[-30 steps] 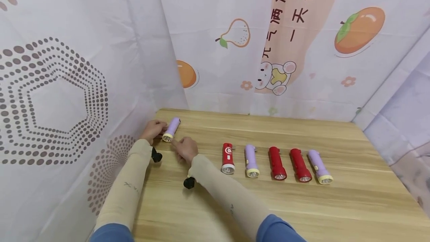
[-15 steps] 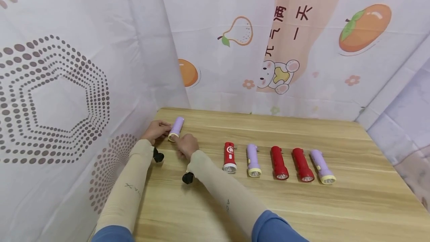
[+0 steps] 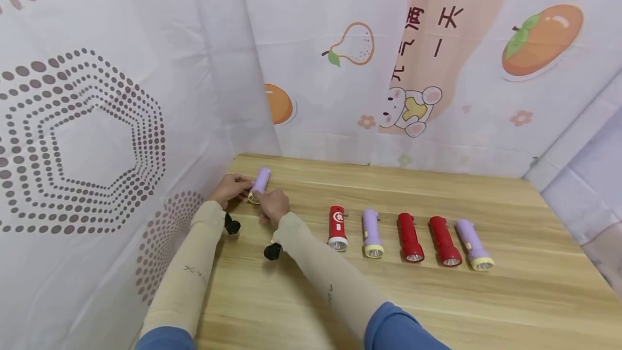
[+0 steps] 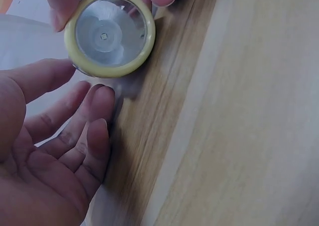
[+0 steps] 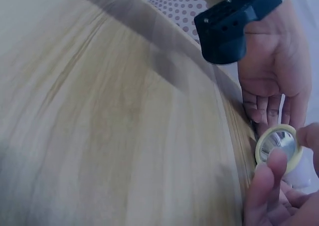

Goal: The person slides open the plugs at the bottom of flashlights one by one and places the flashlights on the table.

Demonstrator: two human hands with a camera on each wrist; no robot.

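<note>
A purple flashlight with a pale yellow head ring lies at the far left of the wooden table, its lens toward me. My right hand pinches it at the head. In the right wrist view, that hand's thumb and fingers sit round the flashlight's lens end. On the other side, my left hand has its thumb tip at the ring. The left wrist view has the left hand palm up with relaxed fingers just below the round lens. The flashlight's body is hidden there.
To the right lies a row of flashlights: a red one with a white ring, a purple one, a red one, another red one and a purple one. Patterned curtains border the table's left and back.
My right hand's fingers have moved from beside the flashlight's head onto it. The left hand stays by its left side. The head view has turned slightly; the row of flashlights is unchanged.
</note>
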